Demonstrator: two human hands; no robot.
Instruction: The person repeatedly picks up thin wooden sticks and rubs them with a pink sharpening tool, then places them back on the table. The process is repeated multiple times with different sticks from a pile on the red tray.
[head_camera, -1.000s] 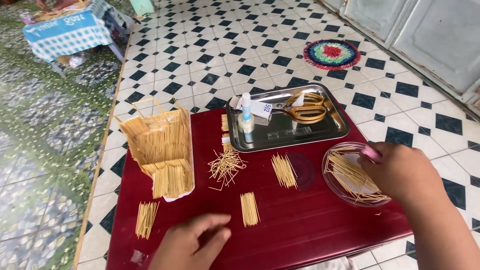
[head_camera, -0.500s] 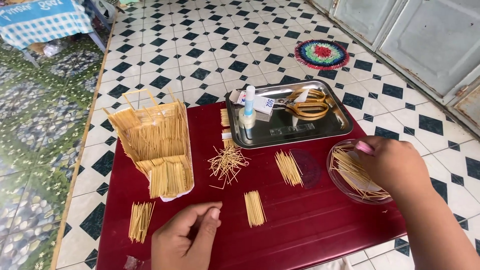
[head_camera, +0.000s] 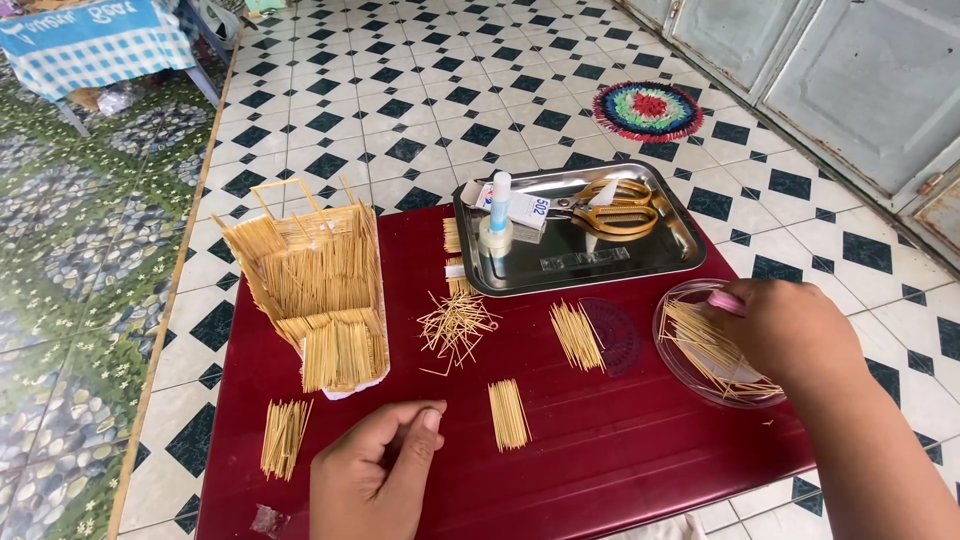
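Red table (head_camera: 640, 470) on tiled floor: left hand (head_camera: 375, 480) loosely curled, empty, beside toothpick bundle (head_camera: 508, 414); right hand (head_camera: 785, 330) reaching into toothpick dish (head_camera: 672, 345), grip hidden.

Your table top (head_camera: 620, 470) is dark red, smooth and glossy, catching soft glare. The tray (head_camera: 680, 245) beside it is polished metal, mirror-bright along the rim. Scissors (head_camera: 615, 208) on it show shiny gold-toned handles. The glue bottle (head_camera: 496, 228) looks like translucent plastic with a blue cap. The toothpicks (head_camera: 509, 413) are pale, matt wood, and the little house (head_camera: 318, 290) is built of the same dry sticks. Under your right hand (head_camera: 790, 335) the round dish (head_camera: 680, 350) is clear, thin plastic. The floor tiles (head_camera: 420, 110) are glazed with a slight sheen; the round mat (head_camera: 648, 110) is rough woven cloth.
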